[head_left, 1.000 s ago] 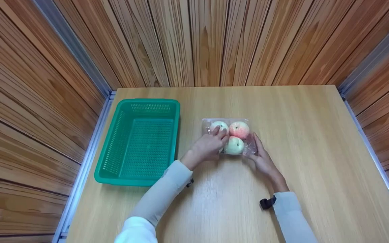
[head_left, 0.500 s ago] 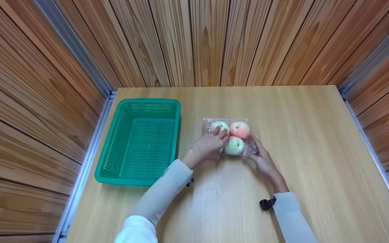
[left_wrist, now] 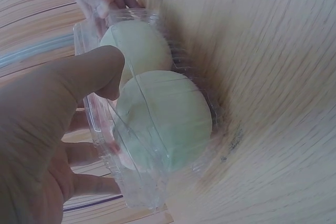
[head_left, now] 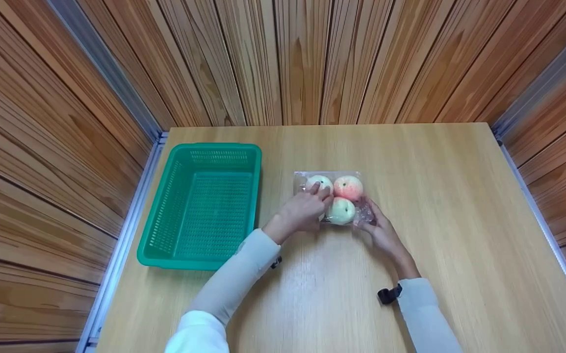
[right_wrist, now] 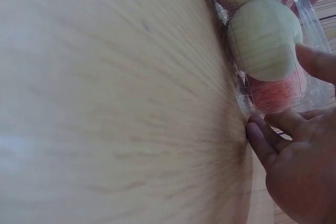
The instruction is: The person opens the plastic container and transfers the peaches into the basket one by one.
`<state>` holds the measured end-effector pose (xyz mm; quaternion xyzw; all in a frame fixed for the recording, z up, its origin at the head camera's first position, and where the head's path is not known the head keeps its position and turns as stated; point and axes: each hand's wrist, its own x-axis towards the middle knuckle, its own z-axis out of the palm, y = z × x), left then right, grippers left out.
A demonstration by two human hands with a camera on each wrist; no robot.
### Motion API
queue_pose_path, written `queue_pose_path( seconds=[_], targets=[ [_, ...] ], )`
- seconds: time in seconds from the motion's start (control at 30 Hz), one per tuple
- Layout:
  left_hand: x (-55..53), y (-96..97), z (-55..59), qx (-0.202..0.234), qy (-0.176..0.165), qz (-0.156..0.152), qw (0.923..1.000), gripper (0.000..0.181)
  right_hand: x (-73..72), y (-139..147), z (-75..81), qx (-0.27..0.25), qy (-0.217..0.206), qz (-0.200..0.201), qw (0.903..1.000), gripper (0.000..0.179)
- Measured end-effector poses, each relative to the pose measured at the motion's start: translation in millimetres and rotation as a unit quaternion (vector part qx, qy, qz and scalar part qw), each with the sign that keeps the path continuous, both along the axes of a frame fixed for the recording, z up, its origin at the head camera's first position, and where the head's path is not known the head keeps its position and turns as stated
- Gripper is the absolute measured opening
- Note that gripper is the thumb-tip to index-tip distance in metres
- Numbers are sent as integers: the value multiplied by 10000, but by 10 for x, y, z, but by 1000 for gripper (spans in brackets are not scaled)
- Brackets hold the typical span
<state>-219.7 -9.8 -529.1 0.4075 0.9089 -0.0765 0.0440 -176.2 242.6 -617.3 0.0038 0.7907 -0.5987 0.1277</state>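
Note:
A clear plastic box [head_left: 364, 212] holds several peaches, among them a pink one [head_left: 348, 188] at the back right and a pale one [head_left: 341, 211] at the front. My left hand [head_left: 303, 211] lies over the box's left part, covering much of a front-left peach [left_wrist: 163, 119]. Its bent thumb is at the box's front edge, and its other fingers reach across the top. My right hand [head_left: 385, 234] grips the box's right end. In the right wrist view, its thumb is near the pale peach [right_wrist: 265, 40], with the other fingers at the box's end.
A green perforated plastic basket [head_left: 258, 211] stands on the left of the wooden table [head_left: 430, 196]. Wood-plank walls [head_left: 302, 63] rise behind and at both sides, with metal rails along the table's side edges.

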Motion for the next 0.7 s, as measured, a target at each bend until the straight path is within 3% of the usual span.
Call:
queue_pose_path(
  seconds=[0.43, 0.7],
  targets=[
    [-24, -11, 31, 171, 146, -101, 9997, 71, 10, -5, 7, -75, 98, -5, 9999, 84],
    [-42, 8, 65, 267, -62, -53, 9996, 67, -1, -1, -7, -10, 94, 11, 10000, 82]
  ],
)
